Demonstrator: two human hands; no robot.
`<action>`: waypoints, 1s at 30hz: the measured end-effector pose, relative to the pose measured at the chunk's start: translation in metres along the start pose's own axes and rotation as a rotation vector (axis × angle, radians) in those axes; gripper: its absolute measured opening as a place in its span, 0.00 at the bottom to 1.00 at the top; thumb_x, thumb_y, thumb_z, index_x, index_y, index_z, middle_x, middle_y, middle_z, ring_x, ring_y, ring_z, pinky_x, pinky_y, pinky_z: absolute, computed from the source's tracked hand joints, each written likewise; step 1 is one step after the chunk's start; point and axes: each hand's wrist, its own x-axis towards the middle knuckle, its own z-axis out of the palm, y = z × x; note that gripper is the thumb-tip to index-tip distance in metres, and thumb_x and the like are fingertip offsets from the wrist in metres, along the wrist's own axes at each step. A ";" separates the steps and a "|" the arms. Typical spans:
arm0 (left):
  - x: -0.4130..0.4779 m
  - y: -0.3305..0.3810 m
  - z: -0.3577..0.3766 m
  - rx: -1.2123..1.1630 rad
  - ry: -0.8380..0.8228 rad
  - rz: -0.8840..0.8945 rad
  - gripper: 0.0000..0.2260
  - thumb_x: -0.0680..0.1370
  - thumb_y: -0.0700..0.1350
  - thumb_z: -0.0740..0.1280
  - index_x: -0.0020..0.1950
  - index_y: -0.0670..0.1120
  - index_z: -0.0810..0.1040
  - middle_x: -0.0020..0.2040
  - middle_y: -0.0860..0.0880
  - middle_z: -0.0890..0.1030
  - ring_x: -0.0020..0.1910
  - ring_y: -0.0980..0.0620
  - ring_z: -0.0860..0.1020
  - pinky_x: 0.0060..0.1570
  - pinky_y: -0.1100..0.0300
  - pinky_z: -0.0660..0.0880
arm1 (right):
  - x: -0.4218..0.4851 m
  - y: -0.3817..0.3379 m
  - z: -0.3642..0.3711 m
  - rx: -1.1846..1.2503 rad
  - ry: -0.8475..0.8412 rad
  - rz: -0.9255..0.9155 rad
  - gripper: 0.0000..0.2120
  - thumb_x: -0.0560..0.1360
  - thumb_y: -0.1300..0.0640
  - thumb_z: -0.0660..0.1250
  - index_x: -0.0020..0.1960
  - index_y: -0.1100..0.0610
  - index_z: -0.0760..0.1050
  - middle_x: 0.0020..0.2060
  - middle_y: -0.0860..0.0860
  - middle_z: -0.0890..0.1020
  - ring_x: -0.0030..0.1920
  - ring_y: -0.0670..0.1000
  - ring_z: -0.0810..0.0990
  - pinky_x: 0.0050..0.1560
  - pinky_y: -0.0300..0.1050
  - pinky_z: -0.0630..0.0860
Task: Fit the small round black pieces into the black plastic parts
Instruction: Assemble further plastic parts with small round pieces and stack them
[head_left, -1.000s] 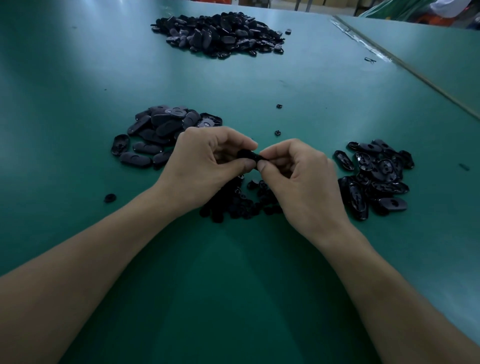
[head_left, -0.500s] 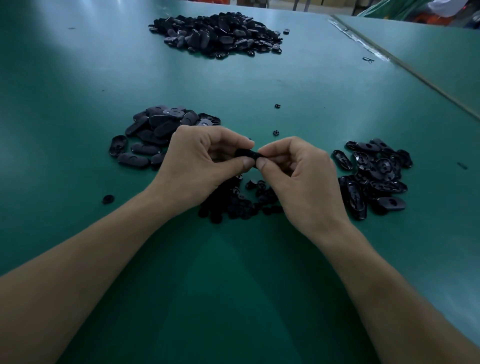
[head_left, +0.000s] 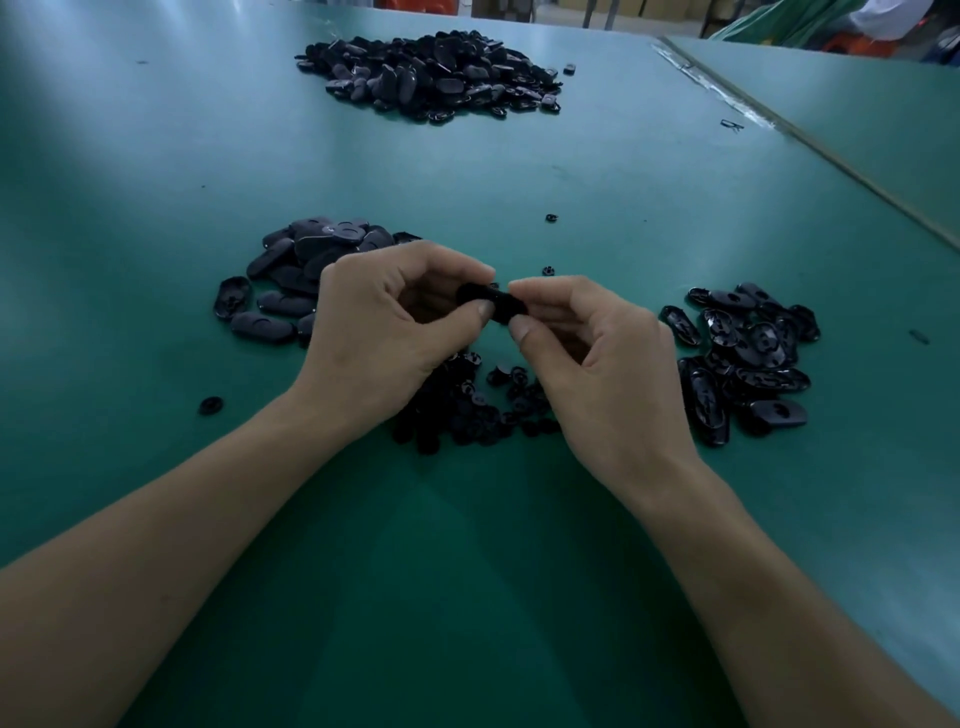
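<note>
Both hands meet just above the heap of small round pieces (head_left: 478, 410) on the green table (head_left: 467, 597), fingers curled. The left hand (head_left: 384, 332) and the right hand (head_left: 602, 364) each pinch one end of a single black plastic part (head_left: 491, 304) between thumb and forefinger. The part is held in the air over the heap's far edge. Its long axis runs across from hand to hand, the right end a little lower. I cannot tell which face is up, nor whether a round piece sits in it. Left of the heap lies a pile of oval parts (head_left: 306, 265), mostly smooth side up. Right of the heap is another pile (head_left: 748, 358), hollow sides showing. Far beyond the heap spreads a bigger mound (head_left: 436, 73). One stray round piece (head_left: 210, 405) lies left of the heap.
</note>
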 end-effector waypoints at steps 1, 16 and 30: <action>0.001 -0.001 -0.001 0.028 0.063 -0.002 0.09 0.74 0.37 0.74 0.50 0.50 0.84 0.42 0.55 0.85 0.40 0.56 0.84 0.45 0.65 0.80 | 0.000 0.000 -0.001 -0.067 0.022 -0.014 0.10 0.77 0.60 0.69 0.58 0.52 0.82 0.47 0.43 0.84 0.47 0.39 0.82 0.50 0.30 0.76; 0.014 -0.017 -0.012 0.244 0.393 -0.291 0.15 0.78 0.46 0.68 0.65 0.49 0.79 0.58 0.52 0.73 0.43 0.69 0.74 0.60 0.62 0.75 | -0.003 -0.004 -0.054 -0.610 -0.120 0.295 0.14 0.76 0.57 0.65 0.60 0.50 0.80 0.56 0.51 0.81 0.50 0.54 0.78 0.55 0.53 0.77; 0.012 -0.006 -0.008 0.436 0.195 -0.392 0.26 0.77 0.51 0.70 0.73 0.44 0.72 0.69 0.46 0.71 0.67 0.45 0.71 0.69 0.48 0.69 | -0.004 -0.008 -0.057 -0.693 -0.257 0.405 0.18 0.74 0.57 0.69 0.63 0.48 0.77 0.55 0.51 0.78 0.56 0.56 0.76 0.55 0.50 0.73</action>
